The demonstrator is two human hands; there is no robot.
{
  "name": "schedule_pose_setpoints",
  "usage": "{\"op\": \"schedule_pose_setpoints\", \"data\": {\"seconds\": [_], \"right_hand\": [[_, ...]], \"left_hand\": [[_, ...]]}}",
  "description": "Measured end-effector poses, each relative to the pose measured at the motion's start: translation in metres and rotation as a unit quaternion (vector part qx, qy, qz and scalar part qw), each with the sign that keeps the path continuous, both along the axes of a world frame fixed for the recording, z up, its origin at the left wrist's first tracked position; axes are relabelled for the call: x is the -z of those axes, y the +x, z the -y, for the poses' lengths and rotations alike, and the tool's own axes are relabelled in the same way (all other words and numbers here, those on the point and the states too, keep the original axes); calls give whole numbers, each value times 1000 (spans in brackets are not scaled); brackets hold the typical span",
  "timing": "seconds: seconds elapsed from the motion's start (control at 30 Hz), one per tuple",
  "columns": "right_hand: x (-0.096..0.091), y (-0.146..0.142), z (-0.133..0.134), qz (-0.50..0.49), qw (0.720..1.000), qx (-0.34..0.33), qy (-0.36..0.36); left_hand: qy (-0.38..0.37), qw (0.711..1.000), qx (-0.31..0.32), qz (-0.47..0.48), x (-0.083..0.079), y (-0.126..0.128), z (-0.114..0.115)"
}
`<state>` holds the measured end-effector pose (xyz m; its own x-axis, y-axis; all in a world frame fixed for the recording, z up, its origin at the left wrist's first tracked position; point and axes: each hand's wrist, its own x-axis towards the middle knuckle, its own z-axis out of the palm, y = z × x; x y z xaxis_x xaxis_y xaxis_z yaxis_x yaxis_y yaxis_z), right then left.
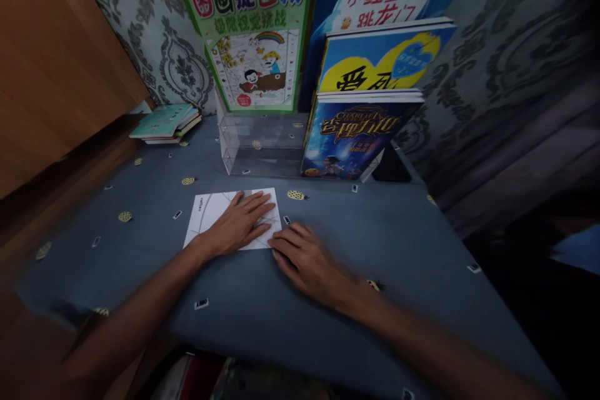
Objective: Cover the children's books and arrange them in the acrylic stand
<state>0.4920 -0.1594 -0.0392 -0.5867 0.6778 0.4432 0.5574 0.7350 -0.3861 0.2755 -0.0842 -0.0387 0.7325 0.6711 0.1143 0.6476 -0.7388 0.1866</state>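
Dim, dark vignetted corners, warped edges

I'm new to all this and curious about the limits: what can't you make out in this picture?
In the head view:
Part of the paper lies under the left hand.
Whether the right hand touches its corner is unclear.
The tall books are cut off by the top edge.
The book stack is too small to read.
The clutter at the bottom edge is dark and blurred.

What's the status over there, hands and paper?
Left hand flat on the white paper. Right hand open beside it, fingers at the paper's near right corner. Books and clear stand behind, apart.
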Motion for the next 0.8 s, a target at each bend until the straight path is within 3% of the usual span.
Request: {"op": "schedule_pose_setpoints", "data": {"seconds": [0.2,0.4,0.8], "right_hand": [[2,-1,-1,0,1000,8,11],[4,-1,-1,-4,1000,21,5],[6,8,-10,67,991,110,27]], "left_hand": [[17,1000,-14,9,-2,-11,-11],[58,994,-90,-4,-8,-32,-26],[20,977,-207,-41,-27,-32,-20]]}}
